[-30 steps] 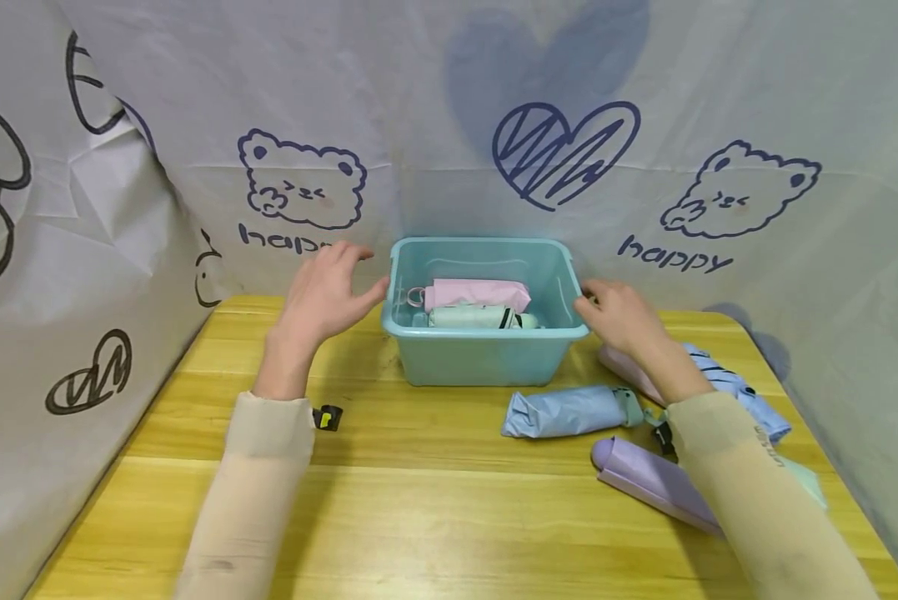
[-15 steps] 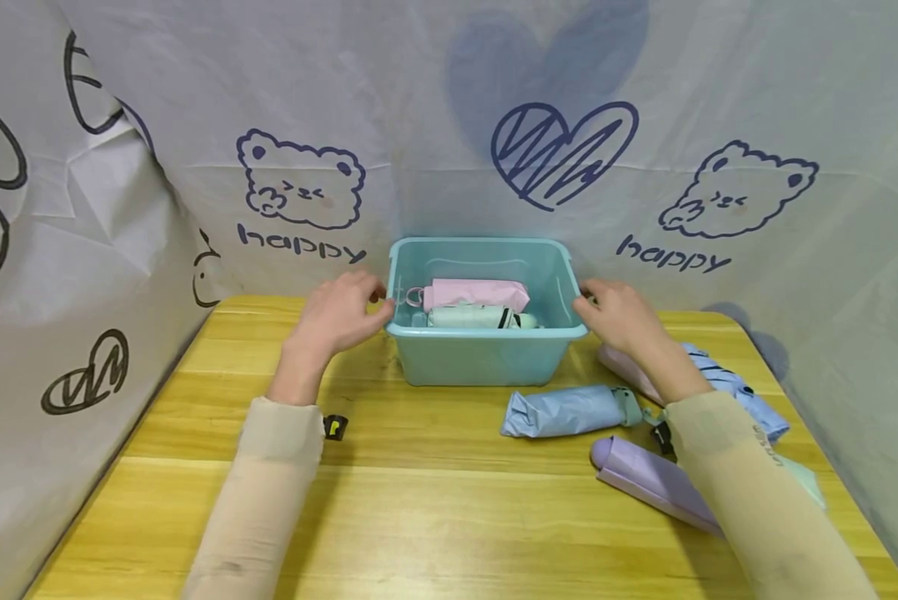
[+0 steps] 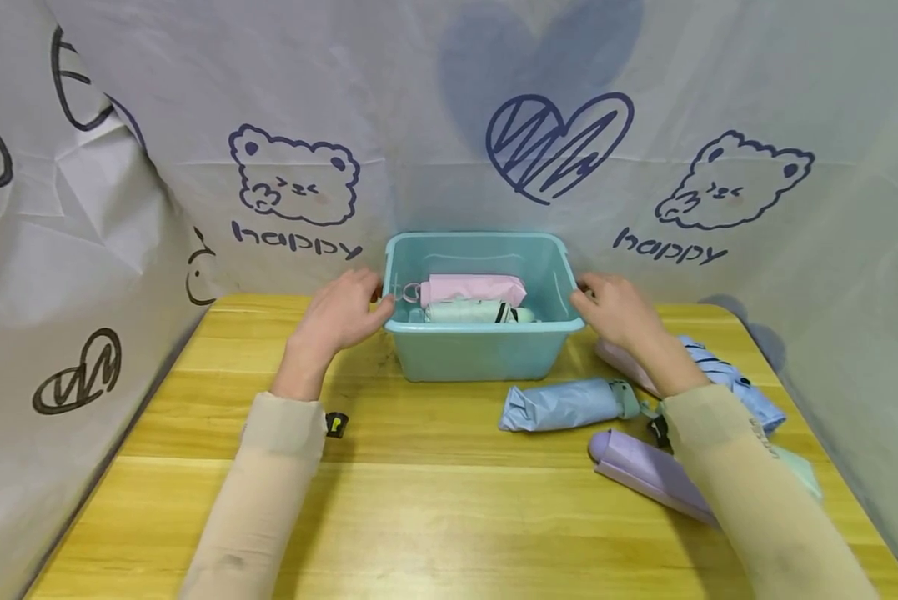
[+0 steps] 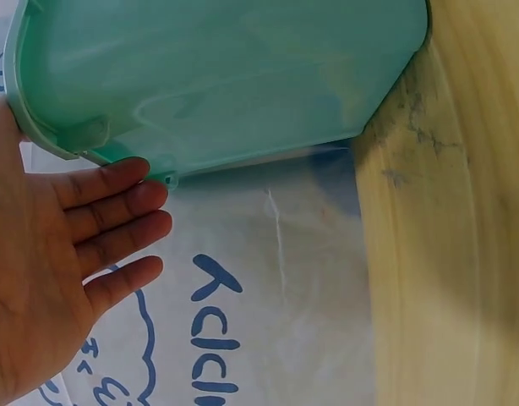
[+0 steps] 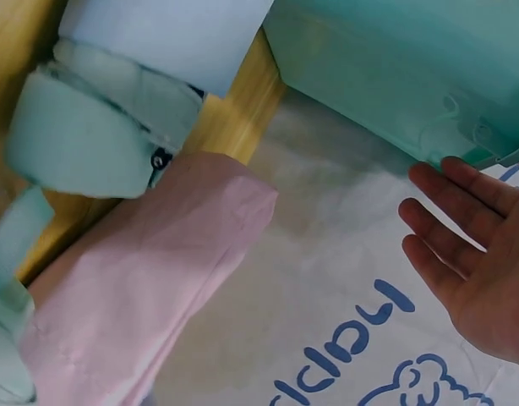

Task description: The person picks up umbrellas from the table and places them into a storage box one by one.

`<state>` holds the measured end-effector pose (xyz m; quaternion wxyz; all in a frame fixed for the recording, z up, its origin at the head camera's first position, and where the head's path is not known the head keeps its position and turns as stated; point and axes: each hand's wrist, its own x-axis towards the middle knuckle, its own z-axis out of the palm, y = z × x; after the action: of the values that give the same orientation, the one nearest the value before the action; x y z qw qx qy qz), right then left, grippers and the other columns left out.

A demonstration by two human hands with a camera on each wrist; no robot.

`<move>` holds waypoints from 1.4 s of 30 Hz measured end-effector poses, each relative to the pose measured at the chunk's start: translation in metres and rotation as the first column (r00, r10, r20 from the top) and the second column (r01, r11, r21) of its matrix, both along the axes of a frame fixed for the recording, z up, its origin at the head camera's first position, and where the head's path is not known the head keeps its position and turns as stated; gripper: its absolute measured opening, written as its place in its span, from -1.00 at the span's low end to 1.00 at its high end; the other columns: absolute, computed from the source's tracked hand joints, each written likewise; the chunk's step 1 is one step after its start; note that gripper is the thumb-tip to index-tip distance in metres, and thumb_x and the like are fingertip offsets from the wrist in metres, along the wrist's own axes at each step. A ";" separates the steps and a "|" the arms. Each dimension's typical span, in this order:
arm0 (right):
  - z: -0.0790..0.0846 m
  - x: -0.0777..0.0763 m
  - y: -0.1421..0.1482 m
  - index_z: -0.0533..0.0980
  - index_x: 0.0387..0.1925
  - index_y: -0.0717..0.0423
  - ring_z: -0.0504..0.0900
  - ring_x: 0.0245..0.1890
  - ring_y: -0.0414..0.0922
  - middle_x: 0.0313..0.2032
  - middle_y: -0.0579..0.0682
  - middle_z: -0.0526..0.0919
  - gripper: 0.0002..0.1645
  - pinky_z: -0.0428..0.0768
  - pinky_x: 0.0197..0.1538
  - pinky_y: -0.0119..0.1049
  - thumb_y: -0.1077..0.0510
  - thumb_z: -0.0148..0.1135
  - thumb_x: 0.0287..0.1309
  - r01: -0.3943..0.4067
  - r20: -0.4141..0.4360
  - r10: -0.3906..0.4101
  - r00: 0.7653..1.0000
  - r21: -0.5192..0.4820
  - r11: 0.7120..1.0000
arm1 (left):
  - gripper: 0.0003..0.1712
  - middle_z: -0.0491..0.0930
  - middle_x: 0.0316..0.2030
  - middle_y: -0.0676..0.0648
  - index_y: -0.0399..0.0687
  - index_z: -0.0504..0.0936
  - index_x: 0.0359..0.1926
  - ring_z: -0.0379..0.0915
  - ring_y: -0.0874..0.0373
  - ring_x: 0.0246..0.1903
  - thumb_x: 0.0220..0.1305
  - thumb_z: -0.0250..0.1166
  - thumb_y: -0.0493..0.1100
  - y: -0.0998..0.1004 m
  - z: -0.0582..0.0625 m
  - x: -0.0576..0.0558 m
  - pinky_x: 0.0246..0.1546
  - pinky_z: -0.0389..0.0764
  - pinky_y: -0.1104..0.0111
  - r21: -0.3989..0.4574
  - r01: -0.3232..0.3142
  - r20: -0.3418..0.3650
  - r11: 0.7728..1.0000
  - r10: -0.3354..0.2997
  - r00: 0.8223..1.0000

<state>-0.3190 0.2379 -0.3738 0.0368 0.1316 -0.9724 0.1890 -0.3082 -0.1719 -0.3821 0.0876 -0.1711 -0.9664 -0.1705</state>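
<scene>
A light-blue plastic storage bin (image 3: 482, 354) stands at the back of the table. Inside it lie a pink folding umbrella (image 3: 473, 289) with a ring strap and a pale green one (image 3: 467, 312). My left hand (image 3: 341, 312) holds the bin's left rim, thumb at the edge; in the left wrist view its fingers (image 4: 116, 211) extend under the lip, slightly bent. At the opposite end, my right hand (image 3: 617, 310) holds the right rim, with fingertips (image 5: 450, 182) beneath the lip in the right wrist view.
Right of the bin's front lie a blue folding umbrella (image 3: 564, 406), a purple one (image 3: 654, 473), a blue striped one (image 3: 734, 379), a pink one (image 5: 150, 279) and a pale green one (image 3: 800, 472) partly behind the sleeve. A small black strap end (image 3: 336, 424) shows beside the left cuff. Printed cloth (image 3: 418, 100) hangs behind.
My left hand has moved right and slightly down, from beside the bin onto its left rim. The right hand stays at the right rim. The head view has shifted slightly.
</scene>
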 end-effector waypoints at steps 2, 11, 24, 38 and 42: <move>0.000 0.001 0.000 0.45 0.35 0.27 0.50 0.24 0.29 0.26 0.30 0.56 -0.33 0.42 0.31 0.25 -0.10 -0.12 0.47 0.007 -0.013 -0.007 1.000 -0.018 1.000 | -0.61 0.57 -0.21 -0.07 -0.12 0.60 -0.16 0.42 0.00 -0.22 0.41 0.06 0.09 0.000 0.000 0.000 -0.22 0.52 0.15 0.011 0.000 -0.009 1.000 0.000 1.000; -0.006 0.009 0.005 0.51 0.29 0.19 0.58 0.13 0.25 0.17 0.24 0.63 -0.35 0.50 0.20 0.20 -0.18 -0.08 0.50 0.029 -0.067 -0.039 0.997 -0.139 0.990 | -0.65 0.57 -0.16 -0.08 -0.12 0.60 -0.11 0.41 -0.02 -0.15 0.42 0.04 0.03 0.003 -0.005 -0.001 -0.11 0.53 0.11 0.061 0.003 -0.008 0.998 -0.002 1.000; -0.003 0.048 0.019 0.48 0.30 0.19 0.53 0.19 0.21 0.24 0.22 0.59 -0.46 0.45 0.23 0.23 -0.06 0.00 0.53 0.013 -0.194 -0.062 0.979 -0.244 0.970 | -0.64 0.57 -0.08 -0.11 -0.17 0.60 -0.04 0.43 -0.03 -0.09 0.44 0.03 -0.01 0.003 -0.010 0.004 -0.04 0.54 0.08 0.126 -0.020 -0.018 0.992 0.023 1.000; -0.025 0.112 0.042 0.40 0.38 0.25 0.47 0.26 0.31 0.26 0.31 0.53 -0.33 0.41 0.26 0.34 -0.11 0.15 0.48 -0.051 -0.068 0.047 0.997 -0.053 0.997 | -0.58 0.56 -0.04 -0.11 -0.21 0.60 0.05 0.43 -0.04 -0.04 0.45 0.05 0.00 0.002 -0.011 0.004 0.02 0.55 0.06 0.138 -0.018 -0.010 0.990 0.020 1.000; -0.037 0.128 0.054 0.45 0.34 0.25 0.52 0.25 0.29 0.26 0.26 0.57 -0.35 0.48 0.21 0.32 -0.09 0.23 0.44 -0.091 -0.061 0.091 0.994 -0.001 0.996 | -0.58 0.56 -0.03 -0.11 -0.21 0.60 0.06 0.43 -0.04 -0.03 0.45 0.05 0.00 0.003 -0.010 0.005 0.03 0.55 0.06 0.133 -0.016 -0.012 0.991 0.018 1.000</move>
<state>-0.1906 0.2917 -0.4107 0.0581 0.1816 -0.9635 0.1881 -0.3032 -0.1687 -0.3924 0.1067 -0.1578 -0.9537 -0.2326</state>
